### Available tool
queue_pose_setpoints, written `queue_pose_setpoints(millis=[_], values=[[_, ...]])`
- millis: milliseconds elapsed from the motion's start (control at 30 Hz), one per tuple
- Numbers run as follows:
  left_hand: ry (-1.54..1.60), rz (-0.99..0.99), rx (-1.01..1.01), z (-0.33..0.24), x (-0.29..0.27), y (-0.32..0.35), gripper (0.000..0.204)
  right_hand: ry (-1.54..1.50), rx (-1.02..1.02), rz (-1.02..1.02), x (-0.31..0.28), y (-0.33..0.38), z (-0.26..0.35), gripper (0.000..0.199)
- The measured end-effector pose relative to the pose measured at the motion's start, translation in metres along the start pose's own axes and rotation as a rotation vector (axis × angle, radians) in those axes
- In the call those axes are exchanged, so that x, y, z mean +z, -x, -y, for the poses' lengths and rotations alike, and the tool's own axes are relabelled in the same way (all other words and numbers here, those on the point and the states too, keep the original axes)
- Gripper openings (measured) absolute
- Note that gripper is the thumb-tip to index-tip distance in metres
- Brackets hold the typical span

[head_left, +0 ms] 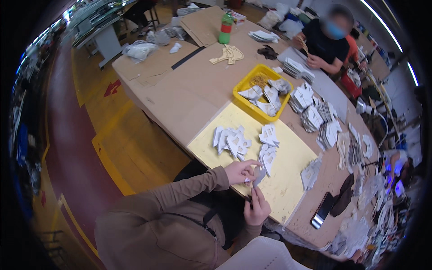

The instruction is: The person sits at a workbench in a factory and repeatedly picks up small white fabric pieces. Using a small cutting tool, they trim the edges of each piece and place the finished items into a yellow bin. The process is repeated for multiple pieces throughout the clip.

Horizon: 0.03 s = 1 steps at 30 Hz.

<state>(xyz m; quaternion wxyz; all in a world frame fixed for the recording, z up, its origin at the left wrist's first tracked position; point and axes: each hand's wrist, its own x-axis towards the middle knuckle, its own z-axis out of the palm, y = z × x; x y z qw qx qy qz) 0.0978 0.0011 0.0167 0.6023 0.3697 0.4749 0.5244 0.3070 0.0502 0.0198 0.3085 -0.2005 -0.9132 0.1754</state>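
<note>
My left hand [240, 172] and my right hand [257, 208] meet at the near edge of a yellow board [288, 180] on the table. Together they pinch a small grey-white cut piece [259, 176], the left hand from above and the right hand from below. Just beyond the hands lies a row of similar white cut pieces [268, 155]. Farther left on the board is a looser pile of white pieces [231, 140]. Brown sleeves cover both my forearms.
A yellow tray [245, 85] with more pieces sits past the board. Several stacks of grey-white pieces [315, 117] line the table's right side. A dark phone [321, 210] lies near the front edge. A green bottle [225, 28] stands far back. Another person [326, 45] works at the far end.
</note>
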Motion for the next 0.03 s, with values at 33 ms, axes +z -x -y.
queue_pose_setpoints(millis=[33], values=[[-0.128, 0.072, -0.005, 0.0038, -0.0052, -0.0034, 0.073, -0.012, -0.017, -0.025, 0.0037, 0.0068, -0.0032, 0.045]])
